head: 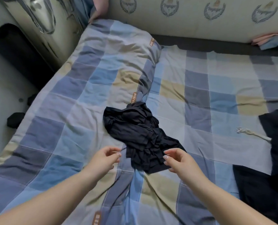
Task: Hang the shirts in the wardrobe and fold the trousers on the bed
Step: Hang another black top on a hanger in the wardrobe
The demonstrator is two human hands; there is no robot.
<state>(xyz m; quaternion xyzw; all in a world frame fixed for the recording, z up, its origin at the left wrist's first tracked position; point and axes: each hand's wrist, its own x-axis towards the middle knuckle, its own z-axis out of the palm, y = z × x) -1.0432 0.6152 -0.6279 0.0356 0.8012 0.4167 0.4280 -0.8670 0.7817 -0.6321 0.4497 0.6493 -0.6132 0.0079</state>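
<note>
Step in hand, by the look of it: folding the trousers on the bed, start of the pickup. The dark crumpled garment [140, 137] lies bunched in a heap on the checked quilt [57, 130], about mid-bed, not spread and not folded. Whether it is trousers or a shirt cannot be told from the heap; no waistband or collar reads clearly.

Left hand [105, 157]: hovers just left of the garment's near edge, fingers loosely curled, thumb and forefinger close together. A thin dark strand runs from the garment toward those fingertips; whether the grip has it pinched cannot be told.

Right hand [178, 159]: fingers half curled over the garment's near right corner, tips touching or just above the cloth. No closed grip on it is visible, so it reads as relaxed and holding nothing.

Garment sits between the two hands and beyond them, its near hem level with the fingertips.

Next move likely calls for: each hand pinches an edge, lifts, shakes the heap out flat, then identifies waistband and legs before folding.

A second dark garment [265, 184] lies at the right side of the bed, well apart from both hands, with a pale cord [249, 132] beside it.
</note>
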